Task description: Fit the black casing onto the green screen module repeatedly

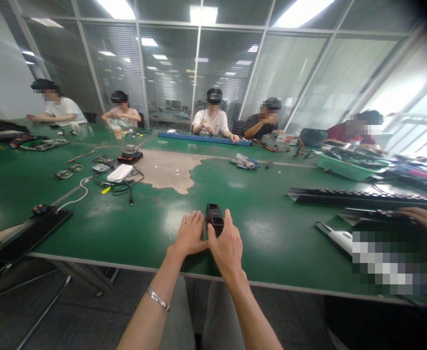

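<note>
Now | right hand [228, 242] half-open at black device [213, 214], grip unclear | left hand [190, 234] spread flat | table edge [126, 264] near

A co-worker's arm [422, 218] is cut off at the right edge.

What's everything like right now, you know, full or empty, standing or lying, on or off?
Black device: on the table, right thumb and fingers around it
Left hand: palm down, beside it
Cup: upright
Green basket: full
Eyeglasses: lying down
Bracelet: worn
Ceiling lights: on
Green tabletop: missing a patch of green
</note>
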Tool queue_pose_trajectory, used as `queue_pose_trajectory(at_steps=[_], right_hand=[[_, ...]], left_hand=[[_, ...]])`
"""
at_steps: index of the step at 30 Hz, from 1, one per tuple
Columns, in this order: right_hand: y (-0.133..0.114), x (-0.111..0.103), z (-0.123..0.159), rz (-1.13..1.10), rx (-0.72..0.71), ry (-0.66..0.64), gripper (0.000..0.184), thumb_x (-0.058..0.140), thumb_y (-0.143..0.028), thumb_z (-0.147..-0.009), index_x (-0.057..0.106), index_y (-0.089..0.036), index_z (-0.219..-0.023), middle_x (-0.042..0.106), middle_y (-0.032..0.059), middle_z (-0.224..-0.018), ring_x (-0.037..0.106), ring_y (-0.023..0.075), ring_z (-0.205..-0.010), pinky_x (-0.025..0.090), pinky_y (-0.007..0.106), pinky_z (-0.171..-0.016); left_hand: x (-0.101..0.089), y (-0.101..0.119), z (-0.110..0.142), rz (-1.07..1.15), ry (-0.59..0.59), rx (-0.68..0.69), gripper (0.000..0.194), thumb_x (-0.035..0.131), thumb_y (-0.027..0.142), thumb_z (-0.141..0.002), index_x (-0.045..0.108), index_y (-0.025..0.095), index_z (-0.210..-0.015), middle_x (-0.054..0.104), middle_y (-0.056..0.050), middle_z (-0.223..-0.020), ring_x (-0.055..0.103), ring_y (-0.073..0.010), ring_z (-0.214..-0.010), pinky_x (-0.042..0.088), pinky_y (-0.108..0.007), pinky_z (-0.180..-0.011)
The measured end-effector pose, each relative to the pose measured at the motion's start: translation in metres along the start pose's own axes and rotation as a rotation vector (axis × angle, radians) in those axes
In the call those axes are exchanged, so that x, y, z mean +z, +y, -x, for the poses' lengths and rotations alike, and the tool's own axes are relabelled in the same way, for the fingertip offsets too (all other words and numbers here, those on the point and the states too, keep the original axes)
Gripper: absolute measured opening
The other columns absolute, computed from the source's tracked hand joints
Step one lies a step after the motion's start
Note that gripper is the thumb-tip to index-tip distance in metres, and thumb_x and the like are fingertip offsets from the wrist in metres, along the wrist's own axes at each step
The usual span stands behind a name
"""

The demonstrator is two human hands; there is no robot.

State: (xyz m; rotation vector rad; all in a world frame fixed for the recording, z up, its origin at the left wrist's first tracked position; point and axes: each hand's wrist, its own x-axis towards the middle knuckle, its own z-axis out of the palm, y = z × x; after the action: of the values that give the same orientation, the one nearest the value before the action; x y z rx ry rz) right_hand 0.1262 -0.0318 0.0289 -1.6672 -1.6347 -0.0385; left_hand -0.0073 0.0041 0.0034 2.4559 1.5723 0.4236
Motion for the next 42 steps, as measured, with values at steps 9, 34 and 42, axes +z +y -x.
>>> queue_pose_trajectory(at_steps=[9,34,42], right_hand=[[0.002,0.001,0.001,0.082,0.017,-0.113,0.074,0.05,-0.035,-0.087,0.025,-0.005,-0.15,0.066,0.0205,-0.113,0.061,0.0329,-0.101,0.048,0.042,-0.084],[0.015,0.018,0.006,-0.007,0.022,-0.035,0.069,0.046,-0.041,-0.091,0.03,-0.005,-0.148,0.064,0.0206,-0.121,0.06,0.0315,-0.106,0.048,0.042,-0.087],[0.011,0.014,0.002,-0.026,0.038,-0.036,0.07,0.047,-0.042,-0.09,0.031,-0.006,-0.148,0.065,0.0203,-0.12,0.061,0.032,-0.103,0.048,0.043,-0.086]], left_hand=[[0.003,-0.001,-0.001,0.009,-0.018,-0.014,0.092,0.052,0.049,-0.077,0.018,0.008,-0.152,0.018,-0.018,-0.161,0.011,-0.0279,-0.149,0.005,-0.049,-0.121],[0.002,0.005,-0.004,-0.015,-0.012,-0.027,0.084,0.046,0.039,-0.081,0.016,0.009,-0.154,0.021,-0.014,-0.16,0.014,-0.0266,-0.149,0.006,-0.048,-0.121],[0.003,0.004,-0.004,-0.009,-0.015,-0.039,0.087,0.048,0.042,-0.081,0.014,0.013,-0.154,0.02,-0.012,-0.161,0.015,-0.0265,-0.149,0.006,-0.048,-0.121]])
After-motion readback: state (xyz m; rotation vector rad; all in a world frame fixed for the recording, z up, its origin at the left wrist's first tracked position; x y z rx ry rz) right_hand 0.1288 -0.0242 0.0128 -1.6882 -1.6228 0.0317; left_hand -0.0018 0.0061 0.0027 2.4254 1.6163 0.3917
